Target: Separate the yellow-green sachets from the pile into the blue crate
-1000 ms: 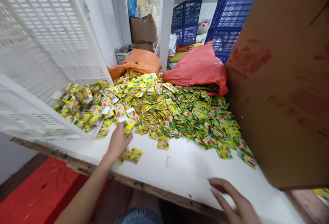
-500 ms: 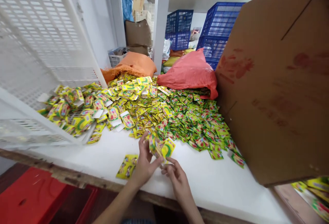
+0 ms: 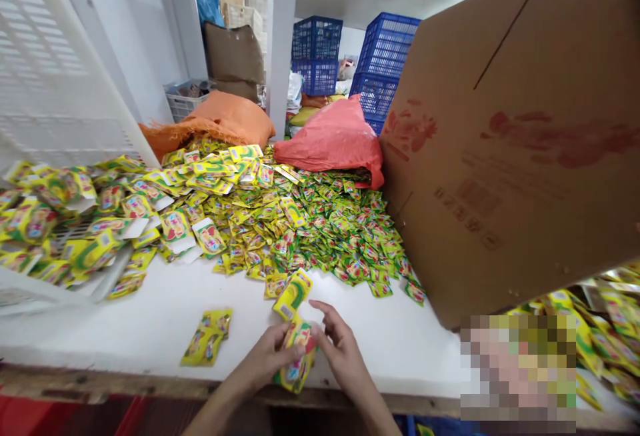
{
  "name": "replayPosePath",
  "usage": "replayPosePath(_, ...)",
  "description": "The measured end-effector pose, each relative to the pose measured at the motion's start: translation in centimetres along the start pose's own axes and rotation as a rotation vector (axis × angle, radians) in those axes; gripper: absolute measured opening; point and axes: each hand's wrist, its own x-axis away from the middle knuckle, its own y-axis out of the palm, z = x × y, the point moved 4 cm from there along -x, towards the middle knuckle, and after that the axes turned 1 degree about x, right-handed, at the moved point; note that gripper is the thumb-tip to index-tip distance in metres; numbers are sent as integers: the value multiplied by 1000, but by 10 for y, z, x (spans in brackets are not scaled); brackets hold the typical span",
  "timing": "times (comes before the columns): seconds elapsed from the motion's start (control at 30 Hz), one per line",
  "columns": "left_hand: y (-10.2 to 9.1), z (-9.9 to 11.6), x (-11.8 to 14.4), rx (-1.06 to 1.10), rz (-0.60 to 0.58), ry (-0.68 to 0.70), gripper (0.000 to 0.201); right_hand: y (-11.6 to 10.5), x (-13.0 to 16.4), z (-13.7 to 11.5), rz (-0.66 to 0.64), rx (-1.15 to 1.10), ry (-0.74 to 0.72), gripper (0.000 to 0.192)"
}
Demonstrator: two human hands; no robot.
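My left hand (image 3: 274,355) is closed on a few small yellow-green sachets (image 3: 296,375) close to the front edge of the white table (image 3: 160,329). My right hand (image 3: 345,349) pinches the right side of these sachets with its thumb, the index finger raised. Just beyond my fingertips a small yellow carton (image 3: 293,295) lies on the table. A pair of yellow sachets (image 3: 207,337) rests flat to the left of my hands. Behind them spreads a heap of green sachets (image 3: 345,236).
Left stands a white slatted crate (image 3: 50,83) with several yellow cartons. An orange sack (image 3: 230,119) and a red sack (image 3: 335,136) lie behind the heap. A large cardboard box (image 3: 510,156) blocks the right. Blue crates (image 3: 385,49) are stacked farther back. A pixelated patch hides the lower right.
The view has turned right. Both hands have come nearer the table edge with the sachets. The yellow carton by my fingers now lies beyond them.
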Motion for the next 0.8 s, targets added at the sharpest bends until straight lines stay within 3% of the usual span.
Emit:
replayPosePath(0.07,-1,-8,-3,-25,42,-71,41,-9,-13,-2,10,126,-69,33)
replayPosePath(0.13,-4,-10,-3,-52,127,-62,40,-31,-35,3,177,271,-118,32)
replayPosePath(0.23,-12,-4,1,-192,288,69,38,-70,-68,22,452,509,-78,41)
replayPosePath(0.37,-22,8,11,-385,568,298,49,-95,-82,45,495,533,4,34)
replayPosePath(0.43,-21,9,13,-456,607,336,56,-99,-74,49,527,515,45,36)
replayPosePath(0.47,-19,8,12,-475,574,312,57,-100,-69,49,547,501,67,40)
replayPosePath(0.57,-8,5,8,-448,402,214,53,-93,-58,41,580,437,108,50)
replayPosePath(0.63,-4,7,9,-368,351,221,46,-77,-57,34,504,223,123,49)
replayPosePath(0.7,-7,10,11,-252,404,254,39,-51,-59,26,367,-56,138,44)
replayPosePath(0.8,-23,11,17,-49,627,287,36,-12,-61,17,203,-271,178,40)
